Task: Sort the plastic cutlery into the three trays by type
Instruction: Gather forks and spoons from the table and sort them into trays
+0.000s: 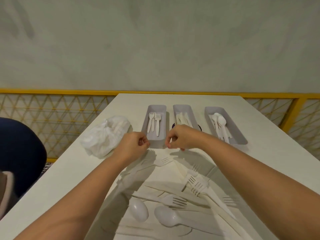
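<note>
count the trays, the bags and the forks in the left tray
trays: 3
bag: 1
forks in left tray: 3
total: 7

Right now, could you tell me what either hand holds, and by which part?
Cannot be told: left hand and right hand both curl their fingers, but nothing held shows clearly.
</note>
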Tool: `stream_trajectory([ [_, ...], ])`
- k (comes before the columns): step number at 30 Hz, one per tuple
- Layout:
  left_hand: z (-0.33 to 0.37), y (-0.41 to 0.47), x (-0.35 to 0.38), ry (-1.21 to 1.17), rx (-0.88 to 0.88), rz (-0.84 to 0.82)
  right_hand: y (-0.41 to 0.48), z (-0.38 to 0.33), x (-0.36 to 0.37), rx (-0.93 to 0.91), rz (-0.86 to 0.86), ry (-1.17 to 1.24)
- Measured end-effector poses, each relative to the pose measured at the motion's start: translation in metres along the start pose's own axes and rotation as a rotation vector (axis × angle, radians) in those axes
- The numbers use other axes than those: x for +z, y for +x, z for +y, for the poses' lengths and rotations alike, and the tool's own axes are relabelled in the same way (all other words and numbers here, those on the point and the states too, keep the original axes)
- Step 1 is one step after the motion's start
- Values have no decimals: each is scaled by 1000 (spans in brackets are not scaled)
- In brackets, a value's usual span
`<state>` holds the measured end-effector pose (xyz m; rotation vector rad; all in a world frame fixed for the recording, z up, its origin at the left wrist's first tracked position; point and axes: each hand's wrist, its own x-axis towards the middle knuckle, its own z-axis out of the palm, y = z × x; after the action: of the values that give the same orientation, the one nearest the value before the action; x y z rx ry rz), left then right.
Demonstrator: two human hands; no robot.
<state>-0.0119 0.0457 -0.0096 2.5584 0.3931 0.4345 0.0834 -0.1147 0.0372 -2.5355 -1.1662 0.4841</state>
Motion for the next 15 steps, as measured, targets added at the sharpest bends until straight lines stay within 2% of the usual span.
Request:
stream_trajectory([
  [4,-8,-10,6,168,-185,-107,1,-3,33,17,-82,-111],
  [8,-2,-15,16,262,-238,-175,0,-8,45,23,-72,-237],
  [15,9,-19,20,55,-308,-255,-6,-7,43,22,-33,-309],
])
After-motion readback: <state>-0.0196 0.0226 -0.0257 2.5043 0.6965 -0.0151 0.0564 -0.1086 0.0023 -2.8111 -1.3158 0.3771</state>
